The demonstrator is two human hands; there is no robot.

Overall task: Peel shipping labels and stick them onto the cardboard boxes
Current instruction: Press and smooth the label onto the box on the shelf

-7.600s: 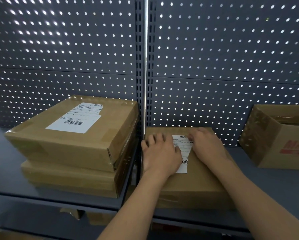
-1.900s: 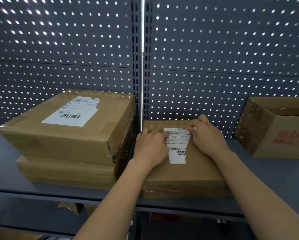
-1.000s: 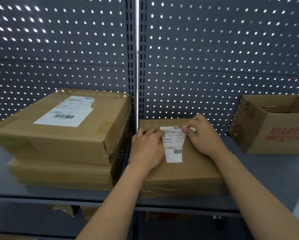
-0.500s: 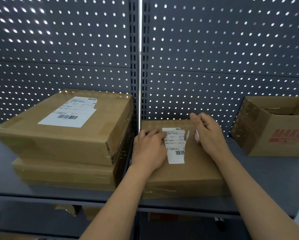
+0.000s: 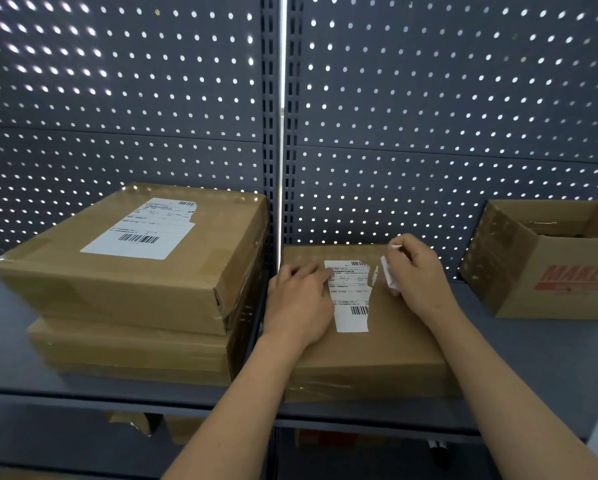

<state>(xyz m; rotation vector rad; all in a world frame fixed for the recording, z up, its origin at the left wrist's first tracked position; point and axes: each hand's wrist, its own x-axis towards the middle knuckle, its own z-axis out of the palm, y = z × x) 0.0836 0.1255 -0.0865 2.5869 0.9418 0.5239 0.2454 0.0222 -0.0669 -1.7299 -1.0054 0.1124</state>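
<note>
- Pegboard [image 5: 429,98] backs the grey shelf [image 5: 533,358] that carries everything.
- Right hand [image 5: 419,278] pinches a white strip [image 5: 389,275] between thumb and fingertips, raised just off the box top. I cannot tell whether it is backing paper or a torn piece of the print.
- Left hand [image 5: 301,303] lies flat and grips nothing, its fingertips pressing the left edge of the label [image 5: 351,299].
- The label is stuck on top of the middle box [image 5: 377,355]. Its right edge looks ragged, with a small white scrap just beside it.
- Risk: if the strip is joined to the label anywhere, a hard pull could tear into the text or barcode.
- Risk: the ragged edge may be poorly bonded, and left unpressed it could curl up or snag.
- Risk: with pressure on one side only, a tug from the right could wrinkle or skew the label.
- Risk: a sticky strip may cling to the fingers or drop back onto the box.
- The stack [image 5: 135,271] at left, whose top box already has a label, and the open box [image 5: 550,271] at right stand apart, so they are unlikely to interfere.
</note>
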